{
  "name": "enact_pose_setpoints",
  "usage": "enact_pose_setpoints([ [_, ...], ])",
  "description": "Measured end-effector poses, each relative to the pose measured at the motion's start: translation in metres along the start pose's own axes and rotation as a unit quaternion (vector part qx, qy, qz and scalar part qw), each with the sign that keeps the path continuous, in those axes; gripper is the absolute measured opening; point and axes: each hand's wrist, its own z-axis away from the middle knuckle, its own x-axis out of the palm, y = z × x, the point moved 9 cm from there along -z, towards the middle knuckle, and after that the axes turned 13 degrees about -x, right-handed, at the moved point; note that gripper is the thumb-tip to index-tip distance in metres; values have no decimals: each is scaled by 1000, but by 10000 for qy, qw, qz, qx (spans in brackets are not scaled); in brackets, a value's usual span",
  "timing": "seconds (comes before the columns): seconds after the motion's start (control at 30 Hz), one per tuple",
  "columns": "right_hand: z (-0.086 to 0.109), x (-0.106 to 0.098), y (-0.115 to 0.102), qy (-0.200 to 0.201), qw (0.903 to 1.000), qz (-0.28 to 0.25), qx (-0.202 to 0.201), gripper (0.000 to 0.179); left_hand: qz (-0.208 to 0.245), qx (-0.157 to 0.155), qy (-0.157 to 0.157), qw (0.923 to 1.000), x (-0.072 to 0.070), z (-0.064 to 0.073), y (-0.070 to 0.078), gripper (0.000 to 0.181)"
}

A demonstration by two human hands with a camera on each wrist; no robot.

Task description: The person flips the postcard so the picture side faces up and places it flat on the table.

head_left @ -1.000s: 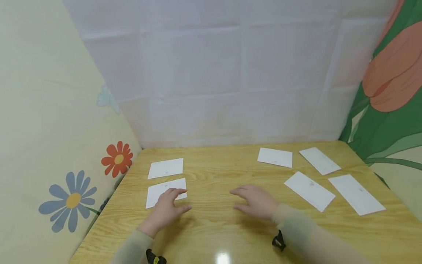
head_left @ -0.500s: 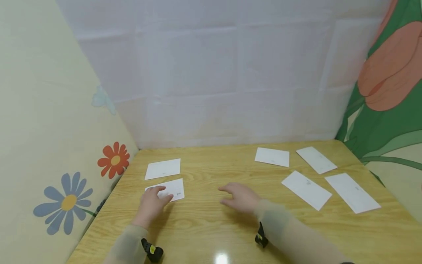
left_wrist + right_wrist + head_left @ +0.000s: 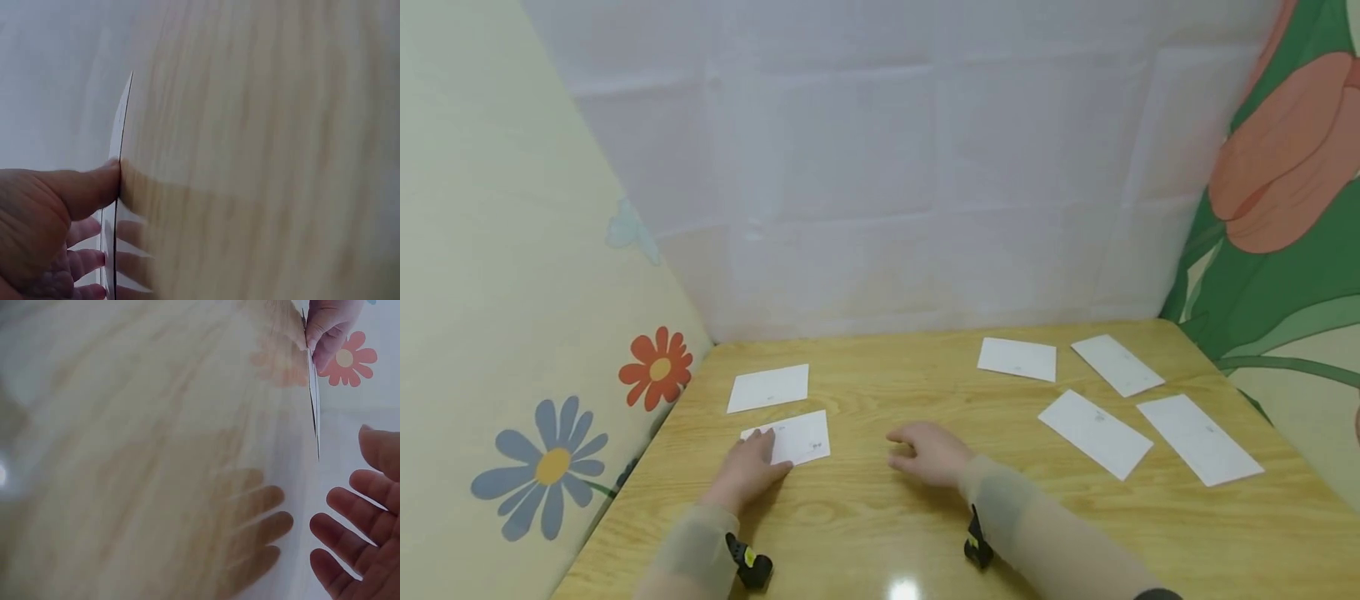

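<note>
My left hand rests with its fingertips on the left part of a white rectangular card that bears small dark marks. Its thumb meets the card's near edge in the left wrist view. The card lies low over the wood-grain tabletop, part of it hidden under the fingers. My right hand hovers to the right of that card, fingers spread and apart with nothing between them, as the right wrist view also shows. A second white card lies just behind the first.
On the right half lie several more white cards: one at the back, a tilted card beside it, and two nearer cards, one inner and one outer. A white cloth hangs behind the table; flowered walls flank it.
My left hand has moved left onto the near card and come down on it; the card has slid slightly right. My right hand has shifted left toward the middle.
</note>
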Motion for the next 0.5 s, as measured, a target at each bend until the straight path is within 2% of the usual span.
enact_pose_setpoints([
  [0.2,4,-2,6,47,9997,98,213,45,-323,294,44,9990,12,12,30,68],
  [0.5,12,-6,13,-37,9989,179,442,44,-346,829,-27,9960,31,36,81,64],
])
